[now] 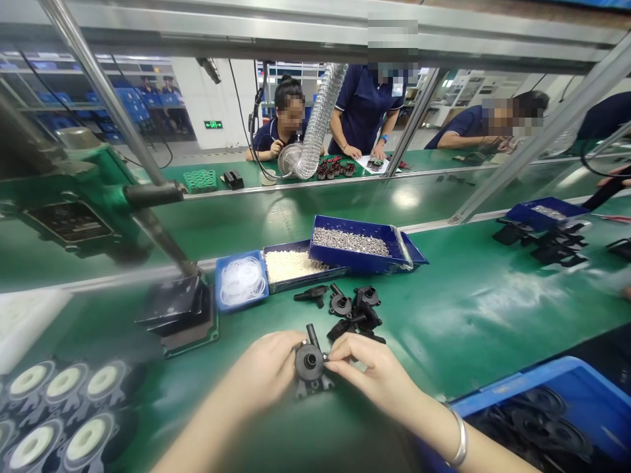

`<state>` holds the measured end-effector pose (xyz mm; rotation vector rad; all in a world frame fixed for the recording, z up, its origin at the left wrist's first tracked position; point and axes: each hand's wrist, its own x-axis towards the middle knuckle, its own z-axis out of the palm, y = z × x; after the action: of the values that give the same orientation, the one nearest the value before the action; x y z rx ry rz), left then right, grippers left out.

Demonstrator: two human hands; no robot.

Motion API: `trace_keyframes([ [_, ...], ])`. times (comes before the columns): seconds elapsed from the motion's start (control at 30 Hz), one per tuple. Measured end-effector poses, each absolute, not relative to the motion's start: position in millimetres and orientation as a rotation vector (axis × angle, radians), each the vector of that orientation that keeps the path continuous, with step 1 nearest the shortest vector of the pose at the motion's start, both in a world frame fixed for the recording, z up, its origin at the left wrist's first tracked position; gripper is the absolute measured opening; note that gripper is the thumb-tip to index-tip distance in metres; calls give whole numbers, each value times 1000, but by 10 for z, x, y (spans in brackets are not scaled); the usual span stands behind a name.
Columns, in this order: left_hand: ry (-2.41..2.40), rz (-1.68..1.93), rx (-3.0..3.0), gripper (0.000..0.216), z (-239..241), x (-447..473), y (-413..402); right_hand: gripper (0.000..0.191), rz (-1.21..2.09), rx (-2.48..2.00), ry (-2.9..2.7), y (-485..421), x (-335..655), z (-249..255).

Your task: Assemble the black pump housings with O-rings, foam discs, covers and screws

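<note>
A black plastic pump housing [309, 362] with a round centre port and a spout pointing up and away stands at the middle of the bench. My left hand [274, 361] is closed around its left side. At the right edge of the housing, my right hand [362, 364] pinches a small silver screw [325, 357] between thumb and forefinger. Just beyond my right hand lies a group of similar black housings [355, 309], and a black spouted part [311, 295] rests to their left.
Behind stand a blue tray of white rings [242, 280], a bin of small cream pieces [290, 265] and a bin of silver screws [350, 242]. A green press [73, 210] is at left, near parts with white rings [64, 381]. A blue crate [582, 381] sits at right. Co-workers sit and stand opposite.
</note>
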<state>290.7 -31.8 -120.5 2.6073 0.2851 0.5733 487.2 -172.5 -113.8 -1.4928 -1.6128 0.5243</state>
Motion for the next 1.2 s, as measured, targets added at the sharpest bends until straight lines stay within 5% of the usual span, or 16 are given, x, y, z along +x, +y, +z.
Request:
trace_keyframes([
  [0.23, 269, 376, 2351, 77, -1458, 2832, -383, 2, 297, -1375, -1807, -1735, 4655, -1314],
  [0.77, 247, 509, 2275, 79, -1726, 2846, -409, 22, -69, -1276, -2218, -1812, 4674, -1268],
  [1.03, 286, 482, 2279, 77, -1730, 2857, -418, 58, -69, -1361, -2278, -1968, 4700, -1509],
  [1.2, 296, 466, 2288, 77, -1740, 2846, -423, 55, 21, -1448, -2166, -2037, 4662, -1638],
])
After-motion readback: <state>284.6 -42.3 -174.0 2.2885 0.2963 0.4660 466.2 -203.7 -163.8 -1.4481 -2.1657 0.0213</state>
